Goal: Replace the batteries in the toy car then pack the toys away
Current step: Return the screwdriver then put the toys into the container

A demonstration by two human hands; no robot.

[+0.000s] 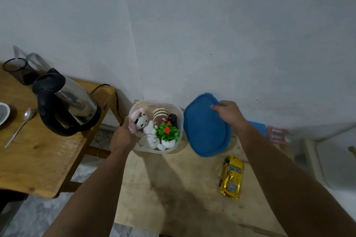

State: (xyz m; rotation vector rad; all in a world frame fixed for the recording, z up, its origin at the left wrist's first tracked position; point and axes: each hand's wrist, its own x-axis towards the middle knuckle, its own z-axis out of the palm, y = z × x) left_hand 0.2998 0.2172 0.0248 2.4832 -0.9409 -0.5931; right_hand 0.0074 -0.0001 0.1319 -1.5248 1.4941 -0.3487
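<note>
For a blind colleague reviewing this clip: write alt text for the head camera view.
A person's right hand holds a blue lid tilted beside a clear plastic container of small plush toys and a toy potted plant, while the left hand grips the container's left rim. A gold toy car lies on the wooden table; an electric kettle stands on another table to the left.

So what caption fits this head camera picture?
Left hand steadies the toy box; right hand holds its blue lid.
</note>
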